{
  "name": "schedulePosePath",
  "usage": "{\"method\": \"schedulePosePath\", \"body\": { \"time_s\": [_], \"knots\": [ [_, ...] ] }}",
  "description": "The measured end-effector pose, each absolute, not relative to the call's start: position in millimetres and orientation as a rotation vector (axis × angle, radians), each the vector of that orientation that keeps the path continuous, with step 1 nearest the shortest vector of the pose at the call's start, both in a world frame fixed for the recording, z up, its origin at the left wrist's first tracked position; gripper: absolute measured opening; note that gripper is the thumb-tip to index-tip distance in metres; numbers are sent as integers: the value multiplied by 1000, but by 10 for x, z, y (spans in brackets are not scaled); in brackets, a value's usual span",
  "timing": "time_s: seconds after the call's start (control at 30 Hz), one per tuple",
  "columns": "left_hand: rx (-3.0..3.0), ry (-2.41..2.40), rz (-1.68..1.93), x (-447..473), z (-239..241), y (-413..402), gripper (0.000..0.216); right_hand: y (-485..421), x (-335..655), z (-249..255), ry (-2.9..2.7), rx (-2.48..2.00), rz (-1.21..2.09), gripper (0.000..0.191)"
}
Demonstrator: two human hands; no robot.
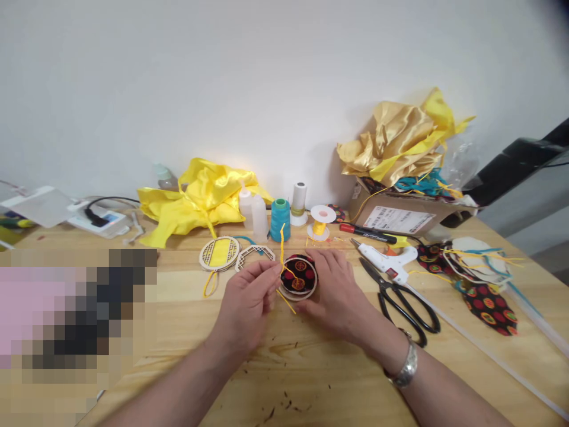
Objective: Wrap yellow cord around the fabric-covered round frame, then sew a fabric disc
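Note:
A round light-wood frame (306, 296) lies on the table in front of me, with black fabric (291, 279) patterned in red and orange inside it. At its left edge, my left hand (249, 296) pinches a yellow cord (282, 240); one end sticks up above the fingertips. Another piece of the cord crosses the fabric, and a tail shows below the hand. My right hand (335, 290) curves around the frame's right side, thumb at the lower edge and fingers at the top. Left of it lie an openwork wooden ring (242, 259) and a finished-looking yellow-backed one (220, 253).
Black-handled scissors (400, 296) and a white glue gun (386, 261) lie right of my right hand. Behind stand a teal thread cone (280, 220), white bottles (259, 219) and a spool (319, 230). Yellow satin (200, 198) and a fabric-filled cardboard box (395, 214) are at the wall.

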State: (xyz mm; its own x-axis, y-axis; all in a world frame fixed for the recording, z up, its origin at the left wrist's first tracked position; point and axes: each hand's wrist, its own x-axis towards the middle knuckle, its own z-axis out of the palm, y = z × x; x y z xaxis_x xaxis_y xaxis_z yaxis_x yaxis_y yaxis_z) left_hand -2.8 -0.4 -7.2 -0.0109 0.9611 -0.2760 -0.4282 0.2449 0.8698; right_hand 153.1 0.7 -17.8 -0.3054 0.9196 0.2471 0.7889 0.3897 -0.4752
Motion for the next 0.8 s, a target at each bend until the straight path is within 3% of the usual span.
{"method": "schedulePosePath", "body": {
  "time_s": [0.13,0.8],
  "knots": [
    [663,1043,1224,-24,-81,-28,14,1,1528,-218,-2218,-1488,358,75],
    [677,1021,1207,-28,-88,-10,12,47,1559,-251,-2170,-1429,311,62]
  ]
}}
